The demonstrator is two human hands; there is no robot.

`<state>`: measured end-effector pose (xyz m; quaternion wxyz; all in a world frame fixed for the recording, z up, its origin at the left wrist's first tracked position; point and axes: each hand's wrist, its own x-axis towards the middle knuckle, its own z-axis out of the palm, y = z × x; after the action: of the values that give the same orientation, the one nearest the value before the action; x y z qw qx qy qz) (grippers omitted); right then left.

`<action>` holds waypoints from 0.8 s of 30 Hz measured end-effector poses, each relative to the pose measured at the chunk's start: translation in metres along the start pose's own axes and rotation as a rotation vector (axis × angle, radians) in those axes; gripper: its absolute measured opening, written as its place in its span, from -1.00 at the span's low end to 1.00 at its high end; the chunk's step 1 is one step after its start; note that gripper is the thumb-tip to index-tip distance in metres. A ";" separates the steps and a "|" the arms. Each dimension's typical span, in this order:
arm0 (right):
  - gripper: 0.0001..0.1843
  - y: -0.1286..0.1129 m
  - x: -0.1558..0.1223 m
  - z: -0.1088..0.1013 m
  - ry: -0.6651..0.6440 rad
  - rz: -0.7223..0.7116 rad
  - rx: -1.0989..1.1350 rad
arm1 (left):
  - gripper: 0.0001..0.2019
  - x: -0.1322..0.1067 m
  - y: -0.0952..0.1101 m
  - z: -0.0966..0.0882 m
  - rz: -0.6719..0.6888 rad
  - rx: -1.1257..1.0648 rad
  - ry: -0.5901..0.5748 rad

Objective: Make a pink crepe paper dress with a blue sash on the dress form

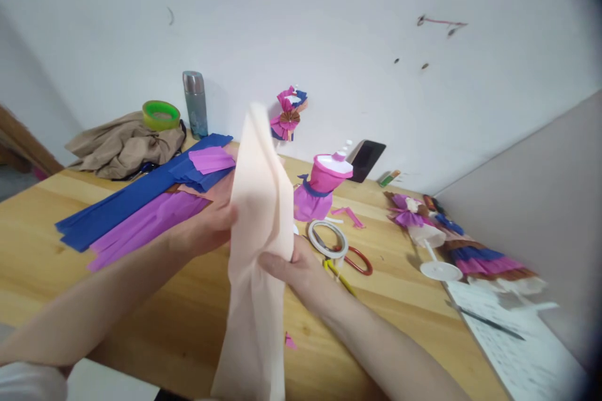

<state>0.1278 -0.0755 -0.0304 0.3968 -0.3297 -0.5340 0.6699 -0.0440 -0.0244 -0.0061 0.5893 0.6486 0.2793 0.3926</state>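
A long strip of pale peach crepe paper (261, 194) stands upright in front of me, folded lengthwise and hanging down past the table edge. My left hand (217, 220) grips it from the left, its fingertips hidden behind the paper. On the other side my right hand (294, 272) pinches the strip, thumb in front and fingers behind. Just beyond, a small dress form (324, 175) wears a pink bodice, a blue waistband and a purple skirt. Strips of blue crepe paper (136, 197) and purple crepe paper (145, 229) lie left of my hands.
Right of my hands lie a roll of white tape (329, 223), red-handled scissors (360, 261) and a yellow tool (341, 276). A flask (194, 106) and green tape (161, 114) stand back left. More paper dresses (493, 260) and a written sheet (508, 344) occupy the right.
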 end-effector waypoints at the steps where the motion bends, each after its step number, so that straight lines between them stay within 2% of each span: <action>1: -0.58 0.003 0.003 0.001 -0.034 0.002 0.015 | -0.39 -0.002 0.004 0.002 -0.052 -0.086 0.043; 4: -0.48 0.006 0.005 0.007 -0.052 0.009 0.002 | -0.60 -0.001 0.010 0.003 -0.196 -0.252 0.318; 6: -0.31 0.009 0.004 0.013 -0.043 0.045 -0.066 | -0.60 0.005 0.009 -0.002 -0.181 -0.271 0.469; 9: -0.11 0.018 0.004 0.021 -0.036 0.083 -0.160 | -0.61 0.014 0.004 -0.020 -0.081 -0.246 0.580; 12: -0.09 0.028 0.007 0.023 -0.057 0.106 -0.119 | -0.59 0.015 -0.003 -0.039 -0.071 -0.239 0.689; 15: -0.13 0.031 0.009 0.014 -0.071 0.168 -0.033 | -0.59 0.008 -0.009 -0.047 -0.095 -0.258 0.768; 18: -0.12 0.024 0.005 -0.003 -0.083 0.257 -0.038 | -0.60 -0.006 -0.016 -0.044 -0.104 -0.241 0.820; 21: 0.00 0.018 -0.008 -0.023 -0.065 0.248 -0.248 | -0.60 -0.022 -0.027 -0.037 -0.189 -0.225 0.812; 22: -0.03 0.017 -0.014 -0.028 -0.056 0.209 -0.358 | -0.60 -0.028 -0.030 -0.034 -0.232 -0.222 0.800; 24: -0.25 0.019 -0.027 -0.040 -0.059 0.135 -0.552 | -0.60 -0.040 -0.037 -0.028 -0.306 -0.236 0.739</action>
<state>0.1712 -0.0833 -0.0569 0.2307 -0.4404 -0.6843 0.5335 -0.0852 -0.0370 -0.0495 0.5713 0.3428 0.5183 0.5362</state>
